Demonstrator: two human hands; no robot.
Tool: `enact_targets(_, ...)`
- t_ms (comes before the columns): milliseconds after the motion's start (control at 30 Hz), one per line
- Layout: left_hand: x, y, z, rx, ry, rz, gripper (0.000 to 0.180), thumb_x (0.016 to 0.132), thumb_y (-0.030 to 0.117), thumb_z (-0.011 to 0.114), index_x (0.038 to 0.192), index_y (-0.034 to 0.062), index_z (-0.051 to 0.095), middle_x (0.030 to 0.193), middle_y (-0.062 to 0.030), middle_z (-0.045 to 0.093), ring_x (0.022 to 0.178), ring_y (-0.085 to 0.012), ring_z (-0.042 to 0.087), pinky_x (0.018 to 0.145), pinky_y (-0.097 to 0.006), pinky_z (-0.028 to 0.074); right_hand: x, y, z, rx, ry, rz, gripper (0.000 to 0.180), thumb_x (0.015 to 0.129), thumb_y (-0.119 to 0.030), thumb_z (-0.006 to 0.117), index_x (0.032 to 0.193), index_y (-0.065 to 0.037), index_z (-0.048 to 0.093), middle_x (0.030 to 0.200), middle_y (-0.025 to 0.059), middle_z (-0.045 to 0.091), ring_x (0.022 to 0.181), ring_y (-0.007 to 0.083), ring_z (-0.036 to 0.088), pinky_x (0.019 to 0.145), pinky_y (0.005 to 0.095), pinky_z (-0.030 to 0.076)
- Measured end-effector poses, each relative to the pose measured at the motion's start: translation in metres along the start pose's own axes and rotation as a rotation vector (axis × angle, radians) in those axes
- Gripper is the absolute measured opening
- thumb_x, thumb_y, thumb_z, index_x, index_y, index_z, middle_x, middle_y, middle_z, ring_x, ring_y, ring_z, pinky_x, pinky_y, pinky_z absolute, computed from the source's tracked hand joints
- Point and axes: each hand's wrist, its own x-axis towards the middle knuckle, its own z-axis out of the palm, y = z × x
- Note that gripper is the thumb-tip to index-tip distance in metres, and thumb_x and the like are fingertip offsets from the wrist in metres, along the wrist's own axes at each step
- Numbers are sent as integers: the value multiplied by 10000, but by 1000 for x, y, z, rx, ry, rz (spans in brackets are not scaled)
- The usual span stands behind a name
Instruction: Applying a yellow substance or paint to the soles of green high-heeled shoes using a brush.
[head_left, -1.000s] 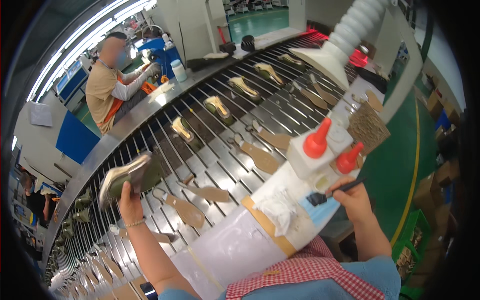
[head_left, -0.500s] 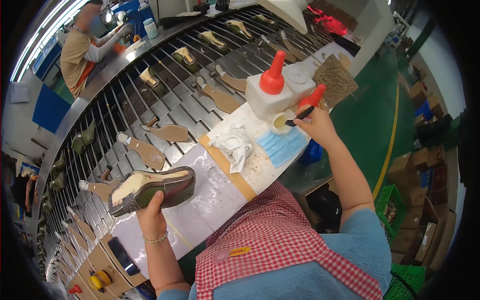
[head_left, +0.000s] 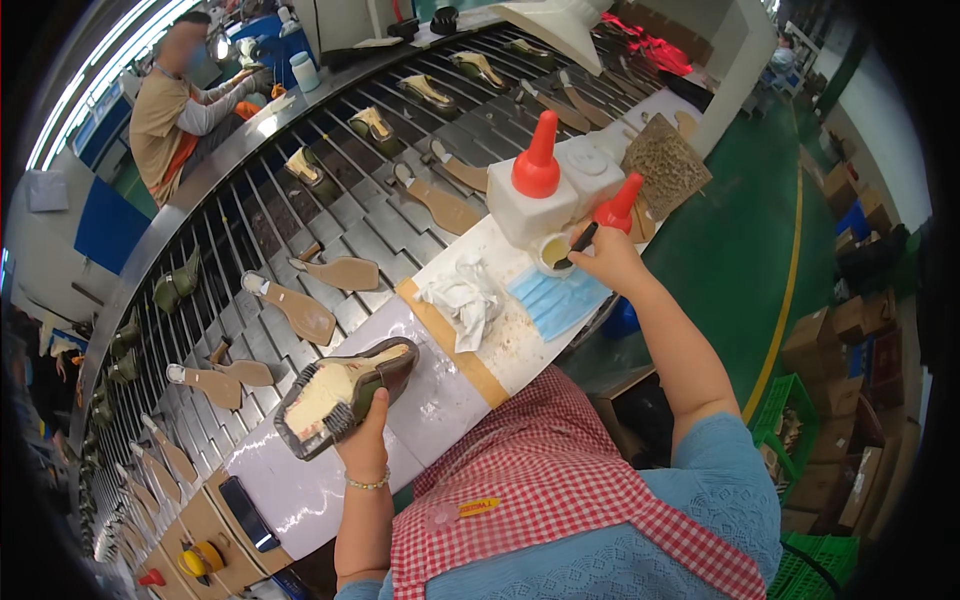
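My left hand [head_left: 366,438] is closed around a dark shoe upper on a last [head_left: 335,396], its pale underside facing up and a braided band along one edge. It is over the white board at the front of the conveyor. In my right hand [head_left: 606,260] is a black-handled tool [head_left: 583,238], possibly a brush. Its lower end is at the mouth of a small white pot [head_left: 551,255] with yellowish liquid; the tip is hidden. Beside the pot lie a blue face mask [head_left: 556,300] and a crumpled white cloth [head_left: 466,300].
White bottles with red nozzle caps [head_left: 537,165] stand behind the pot, next to a rough brown block [head_left: 667,165]. Tan soles [head_left: 303,312] and shoe uppers [head_left: 375,130] lie along the slatted conveyor. A phone [head_left: 248,513] rests at lower left. A co-worker [head_left: 170,110] sits across the conveyor.
The shoe upper has moved right and nearer, turned so its underside faces up more. My right hand has shifted slightly left and down, bringing the tool's lower end into the pot's mouth.
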Motion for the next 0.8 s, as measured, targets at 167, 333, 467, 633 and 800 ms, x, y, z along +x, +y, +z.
enact_targets(167,-7,-23,1,346,-27,138,674,734,143,776,1302,4,439,1308,-132,487,1182,-238,482,1021,-334,362,-7,2,-7,218,68,73,185,738,-81,713,895,-34,626,821,28,598,756,124,549,702,273,447)
enact_targets(333,1,3,-2,263,-242,345,839,678,185,813,1355,31,343,1367,-116,415,1203,-227,462,1019,-332,373,-21,9,-4,980,107,436,174,787,-142,712,922,-65,632,840,30,611,794,137,584,712,271,467)
enact_targets(467,-7,8,-1,274,-331,345,855,663,207,820,1348,38,335,1357,-120,416,1227,-230,449,1022,-351,382,-25,34,13,1408,108,719,275,780,-293,755,900,-88,617,819,19,628,788,171,618,681,271,490)
enact_targets(633,-28,1,6,381,-203,350,878,676,219,810,1362,26,298,1313,-130,419,1182,-242,471,1019,-341,369,-18,42,36,1579,160,927,333,754,-381,768,819,-104,593,712,13,614,722,183,621,606,266,491)
enact_targets(800,-45,-11,35,-6,-97,164,937,664,180,828,1394,37,259,1324,-122,371,1195,-250,429,1013,-348,356,-36,-2,-1,1722,47,514,216,905,-275,611,977,-73,631,869,73,674,872,191,653,725,318,539)
